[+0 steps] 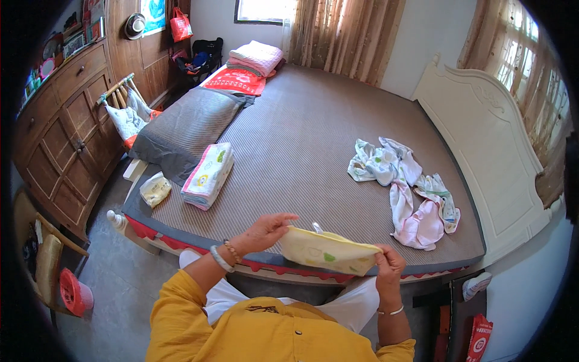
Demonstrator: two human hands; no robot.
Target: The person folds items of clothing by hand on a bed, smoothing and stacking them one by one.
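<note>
Between my two hands a pale yellow cloth (pixel 325 250) with green printed shapes is stretched out above the front edge of the bed. My left hand (pixel 269 231) pinches its left end, and my right hand (pixel 389 263) grips the right corner. A neat stack of folded, printed cloths (pixel 209 176) stands on the bed to the left. Beside that stack, near the corner, lies a soft white and yellow packet (pixel 155 190). On the right side of the bed, a loose heap of crumpled baby clothes (pixel 392 163) includes a pink piece (pixel 421 224).
The bed (pixel 295 133) has a grey striped mat and a cream headboard (pixel 482 120) on the right. Folded bedding (pixel 256 57) sits at the far left corner. A wooden cabinet (pixel 72 139) lines the left wall, with a red bin (pixel 76 292) on the floor nearer me.
</note>
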